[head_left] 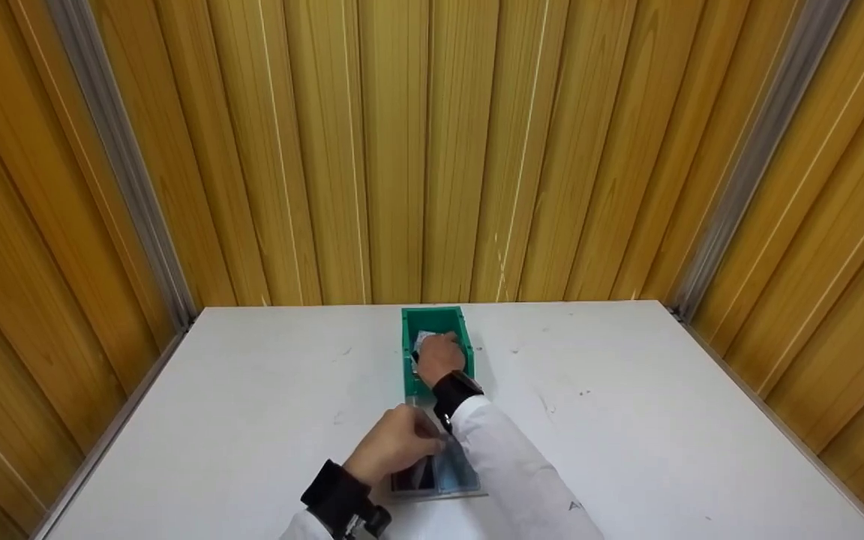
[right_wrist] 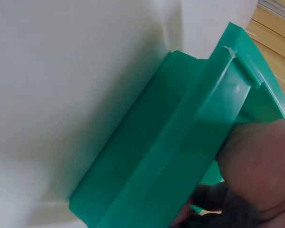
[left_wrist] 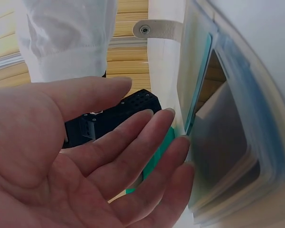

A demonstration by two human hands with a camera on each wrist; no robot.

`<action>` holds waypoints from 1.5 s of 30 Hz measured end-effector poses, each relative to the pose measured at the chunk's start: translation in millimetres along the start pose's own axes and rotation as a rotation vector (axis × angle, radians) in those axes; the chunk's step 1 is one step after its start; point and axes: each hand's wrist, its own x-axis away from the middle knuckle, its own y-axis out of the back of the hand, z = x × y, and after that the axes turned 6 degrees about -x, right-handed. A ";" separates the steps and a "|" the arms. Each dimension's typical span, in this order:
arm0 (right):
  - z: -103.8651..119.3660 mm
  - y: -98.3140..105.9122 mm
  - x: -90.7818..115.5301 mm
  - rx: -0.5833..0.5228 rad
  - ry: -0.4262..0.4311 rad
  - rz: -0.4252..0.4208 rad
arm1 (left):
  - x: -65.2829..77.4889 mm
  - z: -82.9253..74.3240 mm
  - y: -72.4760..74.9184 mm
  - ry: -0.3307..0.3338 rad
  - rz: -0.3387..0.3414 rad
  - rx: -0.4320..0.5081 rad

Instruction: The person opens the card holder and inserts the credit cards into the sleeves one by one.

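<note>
My right hand (head_left: 441, 358) reaches down into a green plastic bin (head_left: 432, 318) at the middle of the table. A pale, patterned flat piece (head_left: 423, 341) shows beside it there. Most of the right fingers are hidden by the hand and, in the right wrist view, by the bin's wall (right_wrist: 156, 156). Nearer the front, my left hand (head_left: 400, 442) is over a clear-sleeved card holder (head_left: 460, 472) with dark and bluish pockets. In the left wrist view, its thumb stands apart from loosely bent fingers (left_wrist: 133, 156), whose tips are at the sleeve's edge; nothing shows between them.
A snap strap (left_wrist: 161, 30) sticks out from the holder. The white table (head_left: 252, 390) has a few small marks. Wood-patterned panels (head_left: 402, 150) enclose the back and sides, with grey metal posts (head_left: 121, 142) at the corners.
</note>
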 end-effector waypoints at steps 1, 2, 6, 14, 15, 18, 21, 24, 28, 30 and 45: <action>-1.6 1.1 -0.1 -0.020 0.003 0.008 | 0.1 -0.1 -0.6 -0.001 0.000 -0.005; -3.4 2.4 -0.6 -0.040 0.009 0.013 | 0.1 0.0 -1.2 -0.005 -0.001 -0.011; -9.7 13.6 -2.3 -0.158 0.023 0.059 | 0.3 -0.6 -3.2 -0.003 0.005 -0.027; -17.1 59.7 6.7 -0.294 0.069 0.086 | 2.0 -3.2 -2.5 0.034 0.027 -0.043; -19.0 66.8 9.4 -0.323 0.064 0.090 | 2.2 -3.8 -2.7 0.040 0.030 -0.042; -27.4 88.5 19.6 -0.434 0.004 0.123 | 3.2 -5.9 -4.0 0.075 0.039 -0.038; -38.4 103.2 30.7 -0.516 -0.049 0.160 | 4.2 -6.6 -5.0 0.114 0.038 -0.051; -49.8 108.9 41.5 -0.562 -0.068 0.200 | 5.1 -6.5 -3.8 0.121 0.018 -0.066; -63.5 106.7 56.9 -0.603 -0.093 0.249 | 7.6 -9.6 -3.8 0.118 -0.017 -0.106; -68.5 105.3 63.7 -0.587 -0.096 0.272 | 9.8 -13.7 -5.7 0.138 -0.040 -0.136; -82.0 120.5 77.0 -0.336 -0.109 0.451 | 2.4 -57.2 -39.4 0.268 -0.222 -0.553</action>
